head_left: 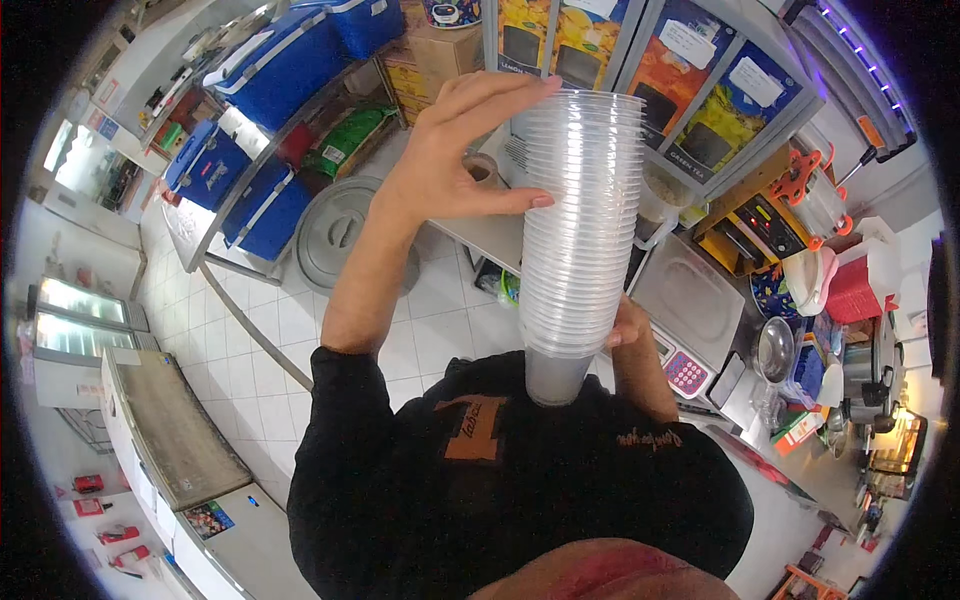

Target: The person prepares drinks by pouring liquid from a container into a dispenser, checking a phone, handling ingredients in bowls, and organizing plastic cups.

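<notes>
A tall stack of clear plastic cups (580, 220) stands upright in front of my chest, rims up and the lowest cup's base (556, 378) showing at the bottom. My left hand (460, 150) spans the upper left side of the stack. Its fingertips rest at the top rim and its thumb presses lower on the side, with a wide gap between them. My right hand (627, 325) is round the lower right side, close above the bottom cup. Most of its fingers are hidden behind the cups.
Drink dispensers with fruit pictures (690, 70) stand ahead. A steel counter on the right bears a scale with a keypad (685, 372), a cup sealing machine (765, 225) and a metal bowl (773, 348). Blue cool boxes (290, 70) fill a rack at left, near a grey lidded bin (340, 225).
</notes>
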Motion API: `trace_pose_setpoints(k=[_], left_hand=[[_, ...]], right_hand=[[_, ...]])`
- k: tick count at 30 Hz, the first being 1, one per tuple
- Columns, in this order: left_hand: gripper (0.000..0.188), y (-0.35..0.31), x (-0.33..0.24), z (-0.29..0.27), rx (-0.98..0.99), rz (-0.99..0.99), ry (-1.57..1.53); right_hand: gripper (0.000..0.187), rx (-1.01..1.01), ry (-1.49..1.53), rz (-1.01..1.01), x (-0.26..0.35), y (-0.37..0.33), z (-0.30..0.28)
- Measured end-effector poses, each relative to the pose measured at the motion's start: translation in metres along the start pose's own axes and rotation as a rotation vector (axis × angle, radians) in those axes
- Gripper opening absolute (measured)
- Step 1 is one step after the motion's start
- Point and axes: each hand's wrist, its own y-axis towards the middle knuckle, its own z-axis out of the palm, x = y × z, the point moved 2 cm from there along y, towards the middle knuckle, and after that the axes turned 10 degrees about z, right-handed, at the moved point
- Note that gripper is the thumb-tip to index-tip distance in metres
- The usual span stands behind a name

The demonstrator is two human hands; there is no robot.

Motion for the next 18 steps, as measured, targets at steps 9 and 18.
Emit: trace_pose_setpoints(k=[9, 18], left_hand=[[0.089, -0.003, -0.003, -0.003, 0.020, 0.041, 0.038], [0.091, -0.006, -0.010, -0.001, 0.007, 0.032, 0.073]], right_hand=[[0.112, 0.036, -0.035, 0.091, 0.000, -0.001, -0.003], [0.114, -0.267, 0.154, 0.270, -0.005, -0.006, 0.007]])
